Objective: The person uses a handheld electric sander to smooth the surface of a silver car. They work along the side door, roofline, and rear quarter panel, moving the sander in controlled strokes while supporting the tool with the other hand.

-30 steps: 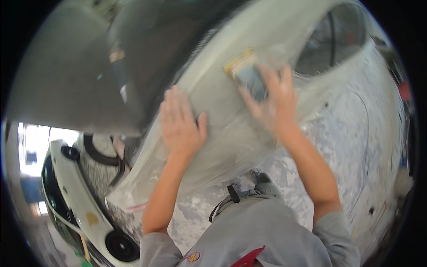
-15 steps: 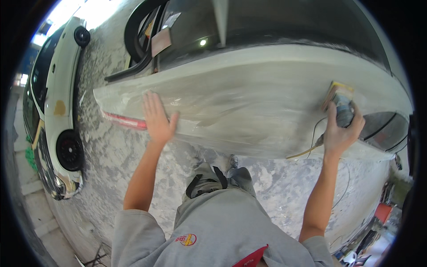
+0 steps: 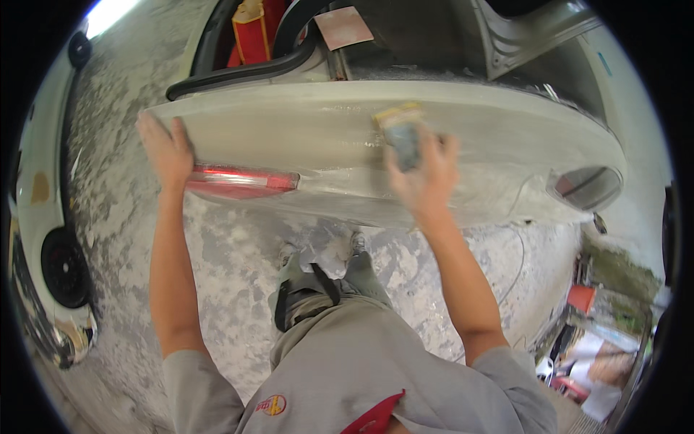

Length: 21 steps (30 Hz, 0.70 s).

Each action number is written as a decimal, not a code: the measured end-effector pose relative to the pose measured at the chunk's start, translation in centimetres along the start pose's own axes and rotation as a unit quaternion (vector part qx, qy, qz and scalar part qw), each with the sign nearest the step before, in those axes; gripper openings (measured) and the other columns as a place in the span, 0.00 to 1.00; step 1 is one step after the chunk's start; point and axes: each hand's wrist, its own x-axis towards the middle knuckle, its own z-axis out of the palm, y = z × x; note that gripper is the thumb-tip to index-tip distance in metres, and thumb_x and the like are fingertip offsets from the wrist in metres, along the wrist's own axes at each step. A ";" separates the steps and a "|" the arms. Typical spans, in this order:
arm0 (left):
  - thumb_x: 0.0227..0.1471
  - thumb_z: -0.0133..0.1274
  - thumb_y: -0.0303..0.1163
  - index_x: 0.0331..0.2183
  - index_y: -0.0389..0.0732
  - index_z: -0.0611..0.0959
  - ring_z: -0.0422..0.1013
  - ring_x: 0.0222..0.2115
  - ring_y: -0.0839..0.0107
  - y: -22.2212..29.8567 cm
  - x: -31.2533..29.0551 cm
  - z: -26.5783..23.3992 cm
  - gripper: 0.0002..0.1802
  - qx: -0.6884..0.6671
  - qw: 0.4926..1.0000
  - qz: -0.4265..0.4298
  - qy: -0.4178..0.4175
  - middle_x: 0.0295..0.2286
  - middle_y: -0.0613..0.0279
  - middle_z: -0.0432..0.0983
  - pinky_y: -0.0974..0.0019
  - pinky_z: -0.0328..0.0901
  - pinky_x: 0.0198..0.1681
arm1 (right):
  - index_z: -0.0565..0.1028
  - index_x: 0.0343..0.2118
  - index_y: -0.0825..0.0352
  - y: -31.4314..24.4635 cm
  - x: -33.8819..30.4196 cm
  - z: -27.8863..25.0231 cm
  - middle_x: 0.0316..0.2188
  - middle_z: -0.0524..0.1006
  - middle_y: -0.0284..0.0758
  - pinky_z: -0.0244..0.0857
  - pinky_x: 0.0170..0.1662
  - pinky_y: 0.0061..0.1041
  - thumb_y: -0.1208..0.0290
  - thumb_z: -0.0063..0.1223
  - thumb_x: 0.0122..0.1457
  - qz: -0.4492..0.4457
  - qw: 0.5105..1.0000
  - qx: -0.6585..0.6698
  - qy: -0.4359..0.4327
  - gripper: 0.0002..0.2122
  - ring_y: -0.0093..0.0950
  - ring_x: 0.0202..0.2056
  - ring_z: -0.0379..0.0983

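In front of me stretches a long whitish car body panel (image 3: pixel 289 119), streaked with sanding dust. A power sander (image 3: pixel 403 141) with a blue-grey body and a yellow-edged pad rests against its middle. My right hand (image 3: pixel 432 173), blurred, is wrapped around the sander from the near side. Toward the panel's left end, my left hand (image 3: pixel 168 150) lies on the surface with the fingers extended and the thumb apart. Just right of that hand is a red tail light (image 3: pixel 242 181). The sanding face under the pad is hidden.
Beyond the panel are a black seal (image 3: pixel 246 74), a pinkish sheet (image 3: pixel 344 27) and a red-and-yellow box (image 3: pixel 251 32). Another car with a black wheel (image 3: pixel 65 267) stands left. A cable (image 3: pixel 517 267) crosses the dusty floor; clutter with a red container (image 3: pixel 580 298) lies right.
The view has shifted left along the car. My right hand has carried the sander from the panel's right part to its middle, and my left hand has slid to the left end.
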 end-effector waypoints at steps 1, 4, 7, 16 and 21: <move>0.74 0.43 0.49 0.72 0.26 0.61 0.46 0.74 0.31 -1.7 1.0 1.0 0.40 -0.003 1.000 0.018 0.020 0.72 0.26 0.51 0.38 0.42 0.77 | 0.80 0.55 0.61 -2.3 0.4 1.2 0.41 0.76 0.44 0.76 0.38 0.39 0.65 0.76 0.48 -0.006 1.000 -0.004 -0.008 0.29 0.43 0.38 0.78; 0.74 0.43 0.42 0.71 0.46 0.70 0.45 0.73 0.24 -4.3 0.9 1.1 0.29 0.115 0.969 0.217 0.037 0.72 0.23 0.49 0.33 0.41 0.76 | 0.78 0.59 0.57 -7.4 0.9 4.2 0.54 0.75 0.49 0.79 0.43 0.49 0.53 0.72 0.48 -0.018 0.992 -0.024 -0.122 0.33 0.49 0.49 0.79; 0.74 0.39 0.61 0.71 0.21 0.58 0.43 0.76 0.39 -1.3 -0.4 0.8 0.50 0.071 0.994 0.083 -0.013 0.73 0.28 0.48 0.42 0.40 0.78 | 0.74 0.61 0.55 -10.8 0.5 5.8 0.59 0.69 0.53 0.78 0.45 0.52 0.62 0.69 0.49 0.054 0.973 0.028 -0.221 0.32 0.56 0.49 0.79; 0.69 0.58 0.49 0.70 0.27 0.64 0.52 0.72 0.34 15.5 -14.2 -9.4 0.44 -0.240 0.924 0.167 -0.247 0.69 0.30 0.59 0.39 0.46 0.75 | 0.73 0.59 0.57 -2.9 -6.2 -1.9 0.52 0.73 0.45 0.75 0.48 0.47 0.58 0.71 0.53 0.366 0.927 0.057 0.054 0.30 0.48 0.46 0.80; 0.63 0.64 0.43 0.69 0.26 0.66 0.59 0.70 0.45 22.0 -26.2 -17.2 0.44 -0.385 0.764 0.088 -0.510 0.67 0.35 0.64 0.47 0.52 0.74 | 0.69 0.57 0.60 -4.0 -22.9 -9.1 0.52 0.74 0.43 0.73 0.50 0.47 0.53 0.74 0.52 0.404 0.905 0.046 0.128 0.33 0.48 0.49 0.78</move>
